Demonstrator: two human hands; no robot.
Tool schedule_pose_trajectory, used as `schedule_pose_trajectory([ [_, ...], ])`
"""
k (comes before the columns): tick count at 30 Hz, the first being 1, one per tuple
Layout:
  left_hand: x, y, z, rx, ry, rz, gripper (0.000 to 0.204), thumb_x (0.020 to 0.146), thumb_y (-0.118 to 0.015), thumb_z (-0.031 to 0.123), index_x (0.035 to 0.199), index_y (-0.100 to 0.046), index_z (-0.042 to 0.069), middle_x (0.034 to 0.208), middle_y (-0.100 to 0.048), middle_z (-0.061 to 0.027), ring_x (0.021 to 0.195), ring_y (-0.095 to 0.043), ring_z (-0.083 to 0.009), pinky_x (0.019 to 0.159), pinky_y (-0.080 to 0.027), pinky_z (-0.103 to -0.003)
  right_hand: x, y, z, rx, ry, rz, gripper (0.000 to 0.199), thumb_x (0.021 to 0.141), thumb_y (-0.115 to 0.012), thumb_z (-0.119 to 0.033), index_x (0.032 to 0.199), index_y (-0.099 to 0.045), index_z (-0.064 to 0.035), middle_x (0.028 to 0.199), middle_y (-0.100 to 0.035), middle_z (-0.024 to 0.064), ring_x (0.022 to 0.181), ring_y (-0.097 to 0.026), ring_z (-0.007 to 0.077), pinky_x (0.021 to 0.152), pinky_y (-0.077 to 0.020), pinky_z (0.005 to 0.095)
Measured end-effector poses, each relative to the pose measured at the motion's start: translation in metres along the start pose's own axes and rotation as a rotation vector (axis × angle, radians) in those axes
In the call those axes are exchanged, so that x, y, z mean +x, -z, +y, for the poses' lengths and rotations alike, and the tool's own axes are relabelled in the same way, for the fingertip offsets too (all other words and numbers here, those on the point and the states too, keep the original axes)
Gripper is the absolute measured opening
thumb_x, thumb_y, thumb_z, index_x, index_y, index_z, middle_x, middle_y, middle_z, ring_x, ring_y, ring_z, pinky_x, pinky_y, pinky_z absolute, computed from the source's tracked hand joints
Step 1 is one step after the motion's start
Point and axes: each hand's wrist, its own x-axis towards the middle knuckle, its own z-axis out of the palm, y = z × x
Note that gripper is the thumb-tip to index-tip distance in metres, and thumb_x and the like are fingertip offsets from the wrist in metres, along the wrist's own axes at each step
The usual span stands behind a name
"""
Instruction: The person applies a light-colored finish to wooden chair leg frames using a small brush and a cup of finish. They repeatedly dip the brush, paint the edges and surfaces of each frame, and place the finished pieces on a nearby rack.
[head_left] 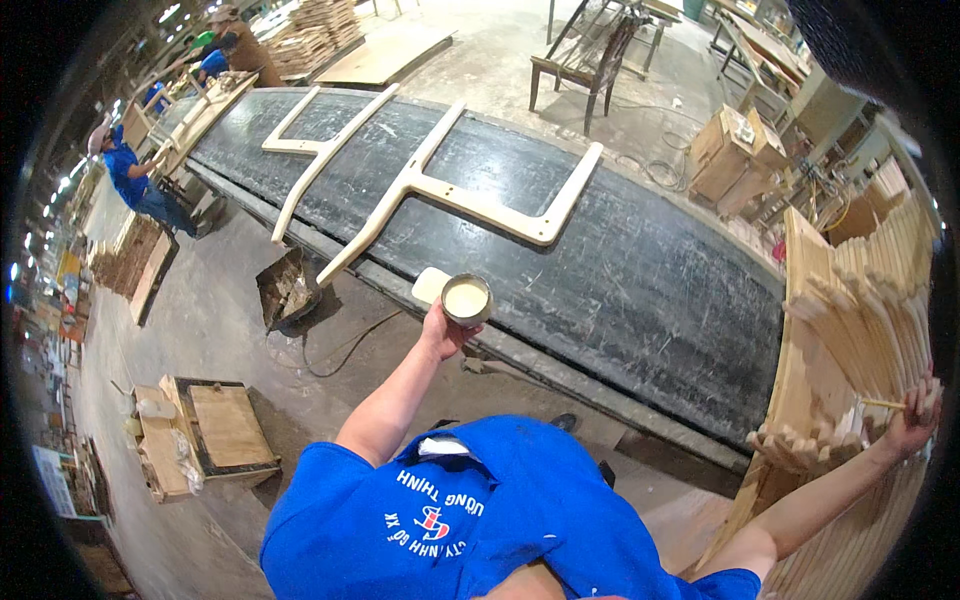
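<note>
My left hand (447, 332) is wrapped round a dark round cup (481, 312) at the near edge of the black-topped table. A cream-coloured liquid (465, 297) shows inside it. Just left of the cup is a pale, rounded flat piece (430, 284); whether I hold it too is unclear. Out to the far right, my right hand (917, 415) closes on a thin light stick (882, 403). Its whitish end lies close to a stack of pale wooden parts (860, 310). Two pale angled wooden frames (420, 185) (330, 148) lie on the table, beyond my left hand.
The long black table (640, 270) stretches before me. A dark scrap bin (287, 290) stands by its near side. At lower left is a wooden box (225, 425) with bottles. A co-worker in blue (130, 175) stands far left. A chair frame (585, 75) stands beyond the table.
</note>
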Motion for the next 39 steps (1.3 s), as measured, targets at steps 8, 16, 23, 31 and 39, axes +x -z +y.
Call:
schedule_pose_trajectory([
  [8, -0.03, 0.053, 0.003, 0.01, -0.006, -0.018, 0.041, 0.092, -0.033, 0.045, 0.118, -0.052, 0.019, 0.112, -0.058, -0.0033, 0.096, -0.057, -0.0239, 0.066, -0.049, -0.04, -0.159, -0.122, 0.012, 0.357, -0.191, -0.051, 0.085, 0.078, -0.054, 0.0, 0.139, 0.005, 0.005, 0.083, -0.038, 0.0084, 0.044, -0.036, 0.008, 0.042, -0.0247, 0.0228],
  [16, -0.022, 0.022, -0.019, 0.018, 0.073, -0.071, 0.039, 0.092, -0.037, 0.043, 0.117, -0.053, 0.017, 0.112, -0.059, -0.0051, 0.095, -0.059, -0.0239, 0.07, -0.052, -0.041, -0.226, -0.138, 0.016, 0.184, -0.267, 0.024, 0.088, 0.077, -0.058, -0.008, 0.137, 0.005, 0.0076, 0.08, -0.042, 0.0103, 0.038, -0.043, 0.0084, 0.031, -0.031, 0.0194],
  [23, 0.0, -0.024, -0.063, 0.037, 0.102, -0.074, 0.037, 0.091, -0.042, 0.042, 0.115, -0.054, 0.017, 0.11, -0.06, -0.0043, 0.093, -0.06, -0.0234, 0.071, -0.053, -0.042, -0.247, -0.106, 0.054, 0.22, -0.511, 0.138, 0.079, 0.076, -0.056, -0.017, 0.134, -0.011, 0.0124, 0.077, -0.044, 0.0113, 0.036, -0.041, 0.0097, 0.029, -0.0316, 0.0204],
  [31, 0.016, -0.041, -0.111, 0.009, 0.155, -0.058, 0.035, 0.091, -0.041, 0.041, 0.115, -0.054, 0.019, 0.109, -0.06, -0.0029, 0.093, -0.06, -0.023, 0.067, -0.053, -0.041, -0.283, 0.04, 0.106, -0.799, -0.957, 0.051, 0.045, 0.074, -0.064, -0.022, 0.11, -0.052, 0.0009, 0.075, -0.06, 0.0074, 0.062, -0.054, 0.0095, 0.051, -0.0436, 0.0237],
  [39, 0.039, -0.062, -0.147, 0.184, 0.168, -0.116, 0.044, 0.093, -0.031, 0.048, 0.123, -0.048, 0.021, 0.12, -0.055, -0.0028, 0.102, -0.057, -0.0251, 0.08, -0.05, -0.047, -0.191, 0.077, 0.11, -1.563, -0.429, -0.042, 0.034, 0.093, -0.047, -0.029, 0.083, -0.06, 0.0003, 0.074, -0.058, 0.0045, 0.066, -0.052, 0.0157, 0.063, -0.0433, 0.0308],
])
